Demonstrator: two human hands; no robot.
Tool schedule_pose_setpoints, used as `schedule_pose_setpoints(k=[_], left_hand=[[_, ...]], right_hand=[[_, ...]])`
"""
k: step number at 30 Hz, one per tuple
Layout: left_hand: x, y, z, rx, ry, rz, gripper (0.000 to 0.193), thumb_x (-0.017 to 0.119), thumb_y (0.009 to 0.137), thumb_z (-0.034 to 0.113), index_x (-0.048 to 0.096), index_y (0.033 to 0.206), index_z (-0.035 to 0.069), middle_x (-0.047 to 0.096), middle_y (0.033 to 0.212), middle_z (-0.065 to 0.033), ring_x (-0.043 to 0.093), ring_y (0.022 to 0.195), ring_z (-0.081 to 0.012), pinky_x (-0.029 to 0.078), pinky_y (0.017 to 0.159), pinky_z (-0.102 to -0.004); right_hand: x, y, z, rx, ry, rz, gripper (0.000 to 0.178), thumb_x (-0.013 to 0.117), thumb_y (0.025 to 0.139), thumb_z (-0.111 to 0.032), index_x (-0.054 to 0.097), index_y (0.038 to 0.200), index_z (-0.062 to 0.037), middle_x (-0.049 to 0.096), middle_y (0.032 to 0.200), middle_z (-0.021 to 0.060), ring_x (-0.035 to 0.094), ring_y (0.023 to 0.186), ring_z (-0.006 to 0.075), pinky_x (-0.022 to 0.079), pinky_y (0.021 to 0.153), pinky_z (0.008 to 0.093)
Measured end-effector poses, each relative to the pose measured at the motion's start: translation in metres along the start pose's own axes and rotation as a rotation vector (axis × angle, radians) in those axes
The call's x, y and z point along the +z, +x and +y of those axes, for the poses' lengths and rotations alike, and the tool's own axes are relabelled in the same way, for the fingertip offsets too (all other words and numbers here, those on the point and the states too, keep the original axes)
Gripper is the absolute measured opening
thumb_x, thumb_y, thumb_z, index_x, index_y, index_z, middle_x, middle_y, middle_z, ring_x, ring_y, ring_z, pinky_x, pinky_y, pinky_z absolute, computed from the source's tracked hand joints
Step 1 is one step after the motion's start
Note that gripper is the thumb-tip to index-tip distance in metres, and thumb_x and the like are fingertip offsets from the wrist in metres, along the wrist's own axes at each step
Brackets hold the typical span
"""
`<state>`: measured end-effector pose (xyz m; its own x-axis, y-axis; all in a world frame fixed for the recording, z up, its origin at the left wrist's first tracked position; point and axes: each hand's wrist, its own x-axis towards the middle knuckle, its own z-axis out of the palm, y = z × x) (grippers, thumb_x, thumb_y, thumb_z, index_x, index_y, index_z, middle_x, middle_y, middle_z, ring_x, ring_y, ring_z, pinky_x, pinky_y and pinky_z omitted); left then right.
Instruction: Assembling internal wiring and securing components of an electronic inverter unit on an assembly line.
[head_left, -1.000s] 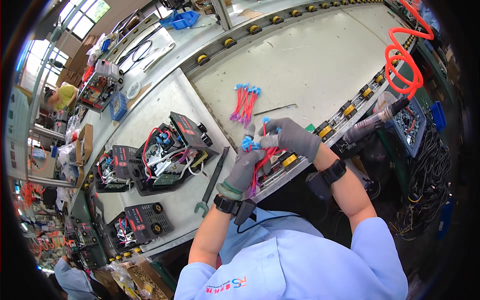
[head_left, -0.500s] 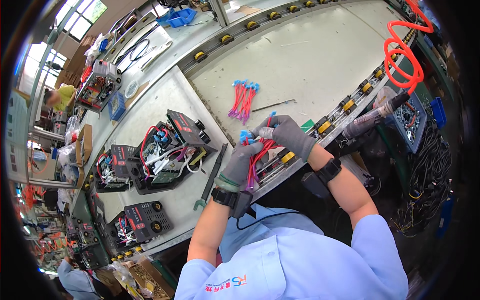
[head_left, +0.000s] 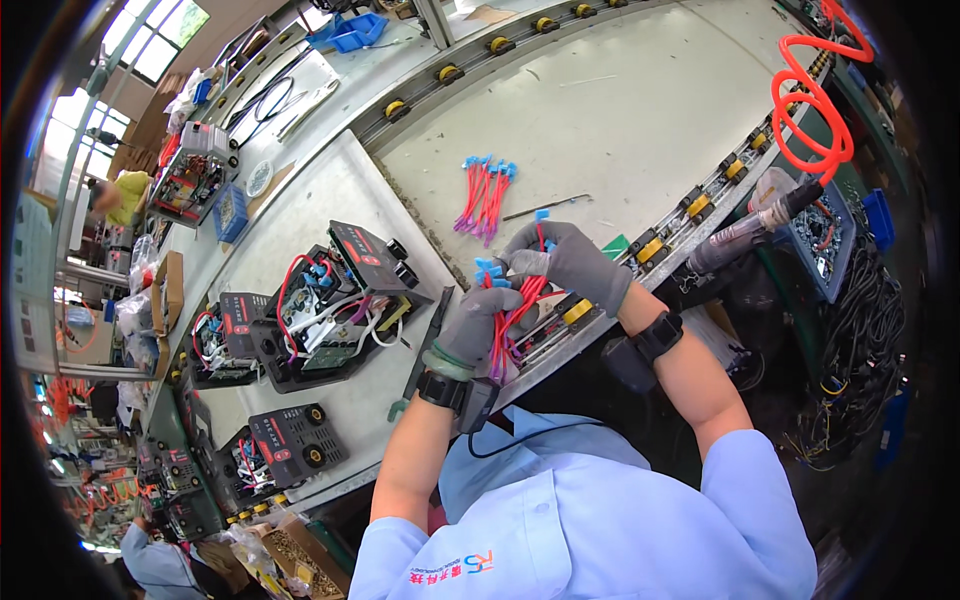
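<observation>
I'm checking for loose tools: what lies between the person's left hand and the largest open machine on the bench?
In the head view, a dark open-ended wrench lies on the bench between the left hand and the largest open machine.

A: How much of the red wires point(head_left: 530, 298) shows?
B: Only stretches. The left hand point(head_left: 468, 328) covers one part, and the right hand point(head_left: 585, 270) hides another, just below a blue connector point(head_left: 542, 214). Some fingertips are tucked out of sight.
A: And the coiled red hose point(head_left: 843, 150)?
B: Cut off by the top edge, upper right. Below it, the blue bin point(head_left: 833, 288) sits partly behind the pneumatic screwdriver point(head_left: 735, 245); its metal pieces point(head_left: 820, 235) are too small to name.
A: Anyone blurred?
B: The person in yellow point(head_left: 128, 198), upper left. At lower left, the bottom edge crops a person in blue point(head_left: 155, 560).
</observation>
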<state>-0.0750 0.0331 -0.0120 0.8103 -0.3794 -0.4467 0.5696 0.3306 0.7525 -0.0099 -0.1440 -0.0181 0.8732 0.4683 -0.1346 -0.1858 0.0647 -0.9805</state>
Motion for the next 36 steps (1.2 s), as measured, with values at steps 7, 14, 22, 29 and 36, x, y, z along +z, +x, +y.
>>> schedule_pose_setpoints(k=[7, 14, 22, 29, 36], left_hand=[[0.006, 0.005, -0.005, 0.107, 0.028, -0.011, 0.052, 0.054, 0.078, 0.011, 0.050, 0.128, 0.002, 0.061, 0.084, -0.0092, 0.052, 0.057, -0.0124, 0.042, 0.050, -0.0233], [-0.004, 0.022, -0.006, 0.012, 0.072, -0.114, 0.073, 0.053, 0.077, 0.007, 0.036, 0.147, 0.008, 0.059, 0.091, -0.0061, 0.052, 0.061, -0.0103, 0.042, 0.050, -0.0226], [0.000, 0.024, -0.005, 0.048, -0.002, -0.215, 0.073, 0.053, 0.076, 0.006, 0.036, 0.147, 0.004, 0.059, 0.092, -0.0064, 0.051, 0.059, -0.0115, 0.044, 0.053, -0.0231], [-0.011, 0.021, -0.008, 0.020, -0.115, -0.121, 0.053, 0.055, 0.076, 0.002, 0.049, 0.128, -0.004, 0.063, 0.099, -0.0119, 0.063, 0.068, -0.0189, 0.053, 0.063, -0.0288], [-0.012, 0.020, -0.013, 0.020, -0.052, -0.059, 0.039, 0.054, 0.078, 0.000, 0.054, 0.117, -0.005, 0.064, 0.097, -0.0134, 0.065, 0.069, -0.0202, 0.055, 0.064, -0.0293]], right_hand=[[-0.011, 0.011, 0.000, 0.149, -0.288, -0.257, 0.028, 0.083, 0.079, -0.020, 0.074, 0.097, -0.0015, 0.071, 0.094, 0.0057, 0.064, 0.090, 0.0134, 0.051, 0.085, 0.0314], [-0.021, 0.027, 0.017, 0.261, -0.309, -0.312, 0.028, 0.083, 0.078, -0.020, 0.075, 0.100, -0.0035, 0.073, 0.093, 0.0064, 0.064, 0.090, 0.0125, 0.050, 0.086, 0.0295], [-0.027, 0.024, 0.021, 0.235, -0.352, -0.275, 0.033, 0.083, 0.077, -0.020, 0.074, 0.104, -0.0019, 0.074, 0.093, 0.0079, 0.065, 0.086, 0.0129, 0.051, 0.083, 0.0298], [-0.030, 0.019, 0.020, 0.260, -0.249, -0.212, 0.031, 0.082, 0.078, -0.019, 0.073, 0.100, 0.0014, 0.073, 0.091, 0.0105, 0.066, 0.085, 0.0142, 0.053, 0.080, 0.0297], [-0.033, 0.014, 0.022, 0.287, -0.283, -0.190, 0.030, 0.083, 0.077, -0.021, 0.073, 0.096, 0.0007, 0.073, 0.090, 0.0104, 0.066, 0.084, 0.0146, 0.053, 0.078, 0.0307]])
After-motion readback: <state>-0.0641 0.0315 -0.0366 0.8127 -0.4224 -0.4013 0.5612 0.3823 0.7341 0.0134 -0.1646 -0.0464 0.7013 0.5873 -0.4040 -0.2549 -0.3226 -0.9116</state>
